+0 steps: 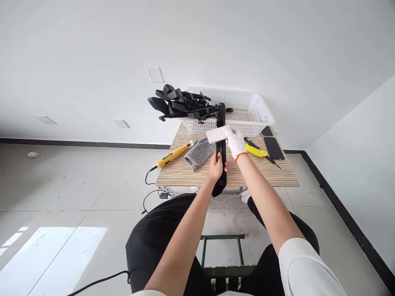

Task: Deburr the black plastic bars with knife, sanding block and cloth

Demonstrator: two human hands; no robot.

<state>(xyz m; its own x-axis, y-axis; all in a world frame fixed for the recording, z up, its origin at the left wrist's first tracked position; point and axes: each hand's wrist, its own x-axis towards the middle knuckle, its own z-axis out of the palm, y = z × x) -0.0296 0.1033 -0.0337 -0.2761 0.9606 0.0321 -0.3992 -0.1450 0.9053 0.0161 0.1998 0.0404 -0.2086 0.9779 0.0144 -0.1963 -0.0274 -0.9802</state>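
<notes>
A white plastic basket [253,128] stands along the wall side of the surface [191,179], with a heap of black plastic parts [182,107] at its left end, some jutting out past the rim. Left of the work lie a yellow corded tool [173,156] and a folded grey cloth [200,153]; at the right are a yellow-handled cutter [256,151], some slim dark tools close to it and two phone-like slabs [274,148]. The basket is directly behind the work, and the upper end of the long black part [221,148] overlaps its near wall. Counted, there is one basket, one corded tool, one cloth, one cutter, two slabs and one long part in hand; the heaped parts overlap too much to number. The long part is held in front of the basket, its lower end out past the near edge of the surface. The bare left grip [216,165] is closed around its lower half, thumb on top; the right grip [235,140], in a white glove with an orange cuff, pinches one flat white piece [216,135] lying across the part. Both forearms reach forward and converge.
</notes>
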